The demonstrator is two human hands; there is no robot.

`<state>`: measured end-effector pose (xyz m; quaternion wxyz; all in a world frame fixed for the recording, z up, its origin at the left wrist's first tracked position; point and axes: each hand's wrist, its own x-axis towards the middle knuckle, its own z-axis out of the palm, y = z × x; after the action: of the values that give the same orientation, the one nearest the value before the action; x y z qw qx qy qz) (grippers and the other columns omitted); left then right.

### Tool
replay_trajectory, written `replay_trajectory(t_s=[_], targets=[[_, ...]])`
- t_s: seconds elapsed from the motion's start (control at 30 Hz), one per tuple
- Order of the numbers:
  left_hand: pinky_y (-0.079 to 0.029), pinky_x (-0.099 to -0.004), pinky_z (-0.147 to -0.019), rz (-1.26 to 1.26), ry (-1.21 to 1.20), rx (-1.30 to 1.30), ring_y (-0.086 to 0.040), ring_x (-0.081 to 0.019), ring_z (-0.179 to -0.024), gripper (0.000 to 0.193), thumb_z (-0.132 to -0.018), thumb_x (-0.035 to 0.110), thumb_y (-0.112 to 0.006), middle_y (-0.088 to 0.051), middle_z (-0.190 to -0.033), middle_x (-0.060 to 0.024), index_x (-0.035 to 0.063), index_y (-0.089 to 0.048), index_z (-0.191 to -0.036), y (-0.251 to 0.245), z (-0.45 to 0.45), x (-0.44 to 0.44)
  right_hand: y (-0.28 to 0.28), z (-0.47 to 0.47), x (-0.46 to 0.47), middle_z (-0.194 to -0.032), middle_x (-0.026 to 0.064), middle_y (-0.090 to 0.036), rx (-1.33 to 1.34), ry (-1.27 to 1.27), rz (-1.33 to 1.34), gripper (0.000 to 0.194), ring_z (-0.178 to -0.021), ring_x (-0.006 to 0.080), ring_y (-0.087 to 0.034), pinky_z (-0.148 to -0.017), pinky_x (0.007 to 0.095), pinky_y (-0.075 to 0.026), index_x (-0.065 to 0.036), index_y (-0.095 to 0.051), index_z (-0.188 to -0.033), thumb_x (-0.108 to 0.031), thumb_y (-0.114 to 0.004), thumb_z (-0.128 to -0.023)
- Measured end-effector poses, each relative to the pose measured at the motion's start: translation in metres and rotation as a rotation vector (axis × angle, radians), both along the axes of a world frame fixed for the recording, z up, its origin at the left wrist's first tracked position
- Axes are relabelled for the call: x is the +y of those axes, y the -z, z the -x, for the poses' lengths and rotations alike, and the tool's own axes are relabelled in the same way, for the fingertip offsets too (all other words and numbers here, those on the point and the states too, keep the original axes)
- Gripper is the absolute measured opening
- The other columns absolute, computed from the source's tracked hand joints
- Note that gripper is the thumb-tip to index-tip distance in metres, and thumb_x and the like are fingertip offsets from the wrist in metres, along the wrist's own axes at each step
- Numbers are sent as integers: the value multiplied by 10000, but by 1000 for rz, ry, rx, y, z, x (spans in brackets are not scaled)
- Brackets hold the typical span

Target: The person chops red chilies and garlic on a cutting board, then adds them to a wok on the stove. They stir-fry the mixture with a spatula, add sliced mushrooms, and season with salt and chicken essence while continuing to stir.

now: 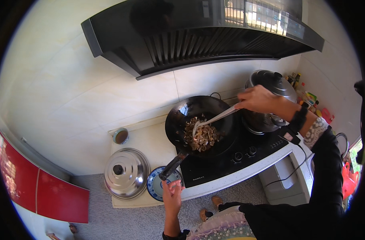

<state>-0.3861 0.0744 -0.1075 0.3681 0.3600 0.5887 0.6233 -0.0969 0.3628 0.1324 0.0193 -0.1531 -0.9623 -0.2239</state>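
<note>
My right hand (257,98) grips the pale handle of a metal spatula (220,115) and reaches over the wok from the right. The spatula's head lies in a heap of chopped brown food (202,138) inside the black wok (226,132). The wok rests on a black gas cooktop (200,171), its dark handle (174,165) pointing at me to the lower left. Just below the handle's end is my left hand (173,195), fingers apart and slightly curled, holding nothing. Beneath those fingers lies a blue-and-white plate (154,180), partly hidden by the handle and hand.
Left of the plate sits a domed steel lid (128,183), with a bowl of brown liquid (121,136) behind it. A lidded pot (271,82) stands right of the wok, near seasoning bottles (296,79). The range hood (197,45) overhangs the back. A cable (304,162) hangs at right.
</note>
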Motion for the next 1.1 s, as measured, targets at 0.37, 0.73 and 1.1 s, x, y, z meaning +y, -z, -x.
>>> replay_trajectory(t_s=[0.37, 0.73, 1.1], targets=[[-456, -251, -573, 95, -362, 171, -551, -104, -620, 234, -901, 228, -639, -598, -733, -45, 4, -573, -880, -19, 12, 30, 31, -32, -93, -817, 42, -543, -76, 413, 73, 343, -676, 209, -623, -552, 334, -509, -207, -651, -1148, -135, -618, -814], [-417, -267, -560, 5, -551, 333, -503, -104, -579, 238, -854, 191, -685, -580, -660, -48, -22, -594, -796, -3, 23, 44, 126, -7, -71, -825, 61, -548, 330, 444, -2, 371, -673, 235, -620, -523, 357, -502, -158, -630, -1165, -93, -565, -806], [-390, -233, -559, -6, -530, 327, -459, -70, -610, 199, -866, 143, -673, -550, -677, -10, -17, -573, -806, -7, 25, 43, 88, -67, -121, -787, 50, -536, 230, 521, 130, 413, -650, 222, -616, -537, 354, -498, -166, -659, -1152, -66, -604, -755]])
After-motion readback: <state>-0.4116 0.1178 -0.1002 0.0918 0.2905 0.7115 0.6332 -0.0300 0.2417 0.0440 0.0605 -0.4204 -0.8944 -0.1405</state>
